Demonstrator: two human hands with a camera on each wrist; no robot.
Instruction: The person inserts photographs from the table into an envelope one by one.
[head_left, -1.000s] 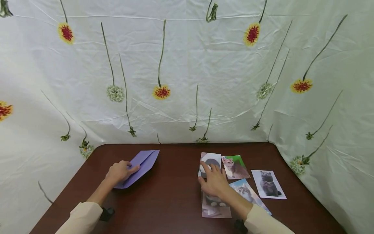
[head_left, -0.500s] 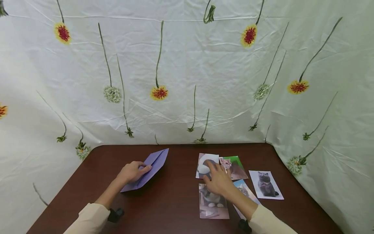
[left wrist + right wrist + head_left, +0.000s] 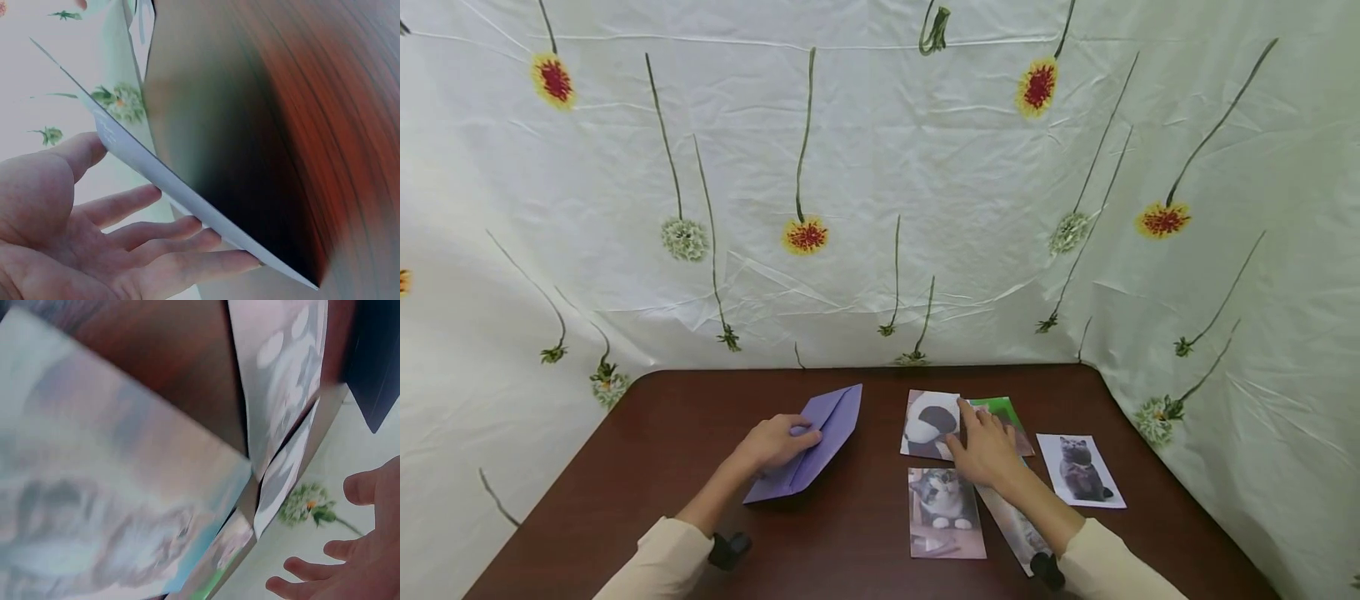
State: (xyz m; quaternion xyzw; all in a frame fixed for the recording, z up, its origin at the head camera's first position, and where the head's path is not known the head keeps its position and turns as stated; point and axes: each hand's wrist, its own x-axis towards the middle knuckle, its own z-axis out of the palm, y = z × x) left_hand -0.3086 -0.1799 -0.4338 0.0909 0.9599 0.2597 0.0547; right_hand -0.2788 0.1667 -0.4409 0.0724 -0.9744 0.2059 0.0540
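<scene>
My left hand (image 3: 777,443) grips a purple envelope (image 3: 829,444) by its near-left side, thumb on the flap face and fingers on the other side. The envelope is tilted, its lower edge close over the table; the left wrist view shows it nearly edge-on. My right hand (image 3: 987,450), fingers spread, hovers over the cat photos and holds nothing. Beneath it lies a cat photo with a green corner (image 3: 1002,407), partly hidden. Left of that is a grey-and-white animal photo (image 3: 925,427). A kitten photo (image 3: 946,508) lies nearer, beside a blue-edged cat photo (image 3: 125,487) half covered by my forearm.
A photo of a sitting grey cat (image 3: 1081,471) lies apart on the right. Everything rests on a dark brown table (image 3: 850,533). A white flowered cloth (image 3: 865,167) hangs behind the table and along its sides.
My left hand has carried the envelope rightward, toward the photos. My right hand has shifted from the grey-and-white photo to the green-cornered one. The photos stay in place.
</scene>
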